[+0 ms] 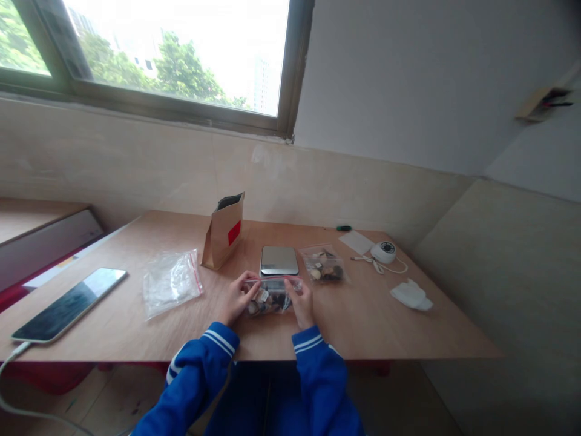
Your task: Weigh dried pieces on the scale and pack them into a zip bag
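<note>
A clear zip bag (271, 303) with dark and pale pieces inside lies near the table's front edge, its zip strip toward the scale. My left hand (236, 298) pinches the left end of that strip. At the strip's right end, my right hand (301, 301) grips it between thumb and fingers. Just behind the bag sits a small scale (279, 260) with a shiny metal plate. A second filled zip bag (323, 266) lies to the right of the scale. What the pieces are is too small to tell.
A brown paper pouch (223, 233) with a red label stands open behind my left hand. Farther left lie clear plastic bags (172, 284) and a phone (68, 306) on a cable. On the right are a white dome camera (384, 252), crumpled white tissue (411, 295) and a green-handled screwdriver (344, 228).
</note>
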Available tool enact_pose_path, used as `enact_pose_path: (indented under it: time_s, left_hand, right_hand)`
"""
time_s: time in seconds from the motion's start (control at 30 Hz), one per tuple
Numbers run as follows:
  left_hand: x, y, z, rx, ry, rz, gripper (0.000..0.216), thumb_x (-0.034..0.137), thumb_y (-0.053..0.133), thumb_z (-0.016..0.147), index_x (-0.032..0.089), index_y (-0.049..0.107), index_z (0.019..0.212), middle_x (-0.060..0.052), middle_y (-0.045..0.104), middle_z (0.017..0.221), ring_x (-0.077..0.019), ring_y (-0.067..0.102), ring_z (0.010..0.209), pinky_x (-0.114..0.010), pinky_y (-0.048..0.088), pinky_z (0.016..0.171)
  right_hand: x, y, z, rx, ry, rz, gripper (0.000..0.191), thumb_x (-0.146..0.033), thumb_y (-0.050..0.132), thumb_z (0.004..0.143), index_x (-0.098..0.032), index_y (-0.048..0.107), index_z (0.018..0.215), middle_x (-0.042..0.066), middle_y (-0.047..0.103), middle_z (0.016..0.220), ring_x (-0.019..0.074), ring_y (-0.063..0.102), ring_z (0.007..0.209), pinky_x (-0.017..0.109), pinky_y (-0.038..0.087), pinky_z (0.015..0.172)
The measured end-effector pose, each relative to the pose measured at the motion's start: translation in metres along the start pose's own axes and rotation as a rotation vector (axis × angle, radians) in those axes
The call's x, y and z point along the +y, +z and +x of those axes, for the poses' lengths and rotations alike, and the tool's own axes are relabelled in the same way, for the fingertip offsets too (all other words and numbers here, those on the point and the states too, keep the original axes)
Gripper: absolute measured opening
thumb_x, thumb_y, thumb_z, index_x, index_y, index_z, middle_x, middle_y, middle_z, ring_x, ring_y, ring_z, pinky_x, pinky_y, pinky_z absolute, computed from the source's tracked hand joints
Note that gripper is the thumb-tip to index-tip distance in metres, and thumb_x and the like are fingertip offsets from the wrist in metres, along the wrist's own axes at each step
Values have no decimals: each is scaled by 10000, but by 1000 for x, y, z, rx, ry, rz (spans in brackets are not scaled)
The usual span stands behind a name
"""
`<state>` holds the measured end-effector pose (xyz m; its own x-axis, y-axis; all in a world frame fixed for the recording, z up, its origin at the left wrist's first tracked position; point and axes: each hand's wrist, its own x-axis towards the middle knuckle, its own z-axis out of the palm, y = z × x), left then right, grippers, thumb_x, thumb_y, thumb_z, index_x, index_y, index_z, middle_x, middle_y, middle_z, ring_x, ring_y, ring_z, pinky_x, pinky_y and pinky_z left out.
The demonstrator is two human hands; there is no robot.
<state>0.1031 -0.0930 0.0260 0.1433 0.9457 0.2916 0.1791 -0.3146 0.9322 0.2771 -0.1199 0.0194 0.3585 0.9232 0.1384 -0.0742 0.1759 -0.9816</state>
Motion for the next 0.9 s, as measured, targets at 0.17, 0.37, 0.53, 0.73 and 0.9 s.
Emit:
enact_pose_path:
  time_s: [0.17, 0.37, 0.53, 0.73, 0.9]
  left_hand:
    - [-1, 0, -1, 27, 36, 54, 266, 435, 582, 780, 172, 583, 825, 8, 621, 659, -106, 542, 512, -201, 400, 474]
    - [-1, 0, -2, 49, 69, 75, 241, 411, 576, 791, 171, 582, 821, 7, 611, 666, -101, 532, 520, -195, 395, 477]
    - [-1, 2, -2, 79, 81, 48, 260, 427, 578, 787, 168, 579, 803, 15, 595, 647, -94, 515, 498, -190, 379, 463]
    - [0, 4, -4, 140, 111, 78, 232, 404, 585, 785, 172, 591, 789, 19, 594, 631, -83, 485, 479, -185, 365, 448]
    - [1, 6, -5, 138, 93, 79, 236, 406, 582, 790, 171, 589, 793, 29, 572, 590, -82, 469, 466, -187, 357, 448]
  right_hand:
    - [1, 1, 1, -8, -23, -6, 307, -424, 684, 710, -147, 691, 841, 61, 712, 816, 191, 656, 776, 324, 521, 747]
    - [-2, 0, 1, 9, -42, -15, 295, -426, 702, 689, -156, 701, 808, 56, 714, 796, 191, 655, 778, 320, 524, 741]
    - [6, -1, 4, 2, -8, 16, 318, -429, 710, 690, -150, 704, 841, 52, 717, 811, 179, 656, 780, 314, 514, 766]
    - [12, -2, 6, -11, 3, 52, 307, -410, 717, 692, -153, 705, 858, 47, 718, 830, 179, 653, 808, 302, 502, 777]
    - [11, -2, 6, -22, -36, 61, 291, -404, 699, 711, -152, 706, 855, 51, 711, 846, 183, 648, 821, 309, 492, 791]
